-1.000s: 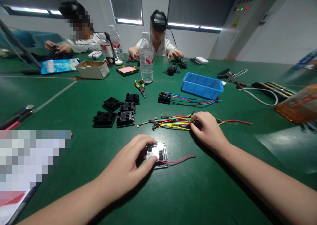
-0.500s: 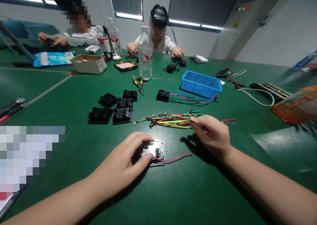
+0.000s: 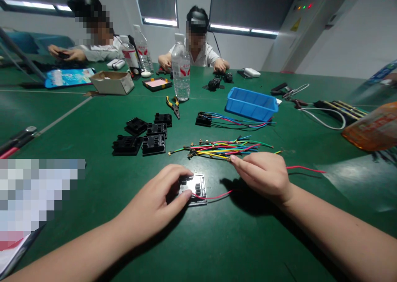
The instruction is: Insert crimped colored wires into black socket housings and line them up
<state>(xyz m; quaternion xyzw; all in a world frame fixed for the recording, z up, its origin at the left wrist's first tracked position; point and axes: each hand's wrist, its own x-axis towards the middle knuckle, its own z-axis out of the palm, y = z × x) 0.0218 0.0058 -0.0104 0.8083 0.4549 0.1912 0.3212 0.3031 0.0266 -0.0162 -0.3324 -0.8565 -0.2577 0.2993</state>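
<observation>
My left hand is closed on a small black connector block lying on the green table, thumb and fingers gripping its left side. A red wire runs out of that block to the right. My right hand is closed in a pinch on another red wire, whose tail trails right across the table. Just beyond my right fingertips lies a loose bundle of coloured wires with metal terminals.
Several black connector housings lie at left-centre, another wired housing behind the bundle. A blue tray, pliers, a water bottle, a cardboard box and an orange packet stand farther off. Two people work at the far edge.
My right hand has left the wire bundle and drawn back toward me with one red wire pinched in it. My left hand has kept its hold on the block.
</observation>
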